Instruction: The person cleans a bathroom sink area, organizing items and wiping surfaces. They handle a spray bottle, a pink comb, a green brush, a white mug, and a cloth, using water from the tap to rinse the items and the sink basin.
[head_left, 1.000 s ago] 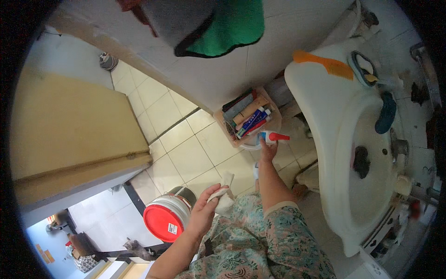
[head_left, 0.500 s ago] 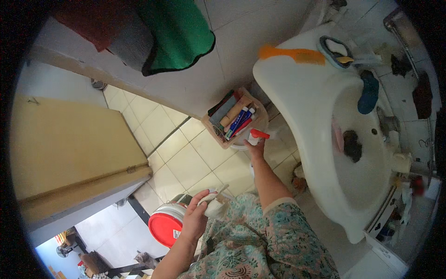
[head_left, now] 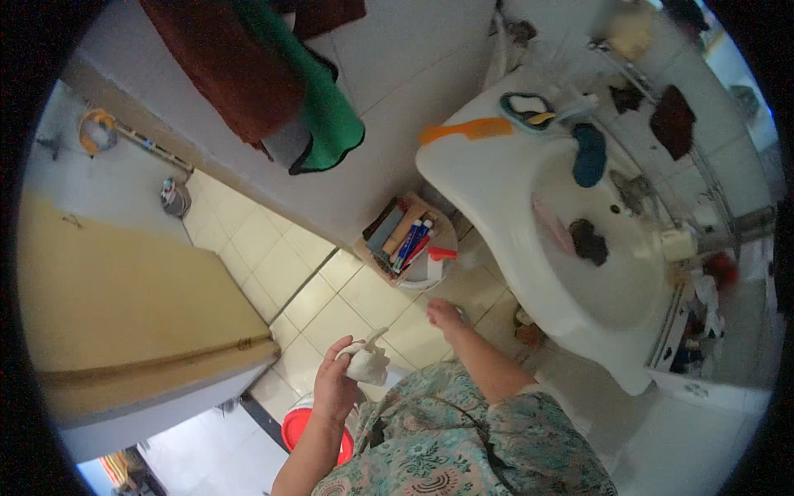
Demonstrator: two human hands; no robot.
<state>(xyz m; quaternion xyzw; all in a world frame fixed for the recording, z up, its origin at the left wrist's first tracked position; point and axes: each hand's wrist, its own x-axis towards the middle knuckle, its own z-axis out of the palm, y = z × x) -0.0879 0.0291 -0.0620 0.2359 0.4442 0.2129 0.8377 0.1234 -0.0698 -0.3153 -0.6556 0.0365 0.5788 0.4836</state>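
My left hand is closed on a crumpled white cloth, held in front of my patterned garment. My right hand hangs above the tiled floor with its fingers curled in and nothing visible in them. Beyond it, a white bottle with a red top rests by the near right side of a basket. Blue-and-white tubes and other small items lie in the basket. Under the basket, part of a white round rim shows.
A white washbasin fills the right side, with an orange comb-like object and a blue brush on it. A red-lidded bucket stands below my left arm. Towels hang at upper left, above a yellow door.
My right hand has let go of the red-topped white bottle by the basket and drawn back toward me. The left hand still grips the white cloth. The view has shifted.
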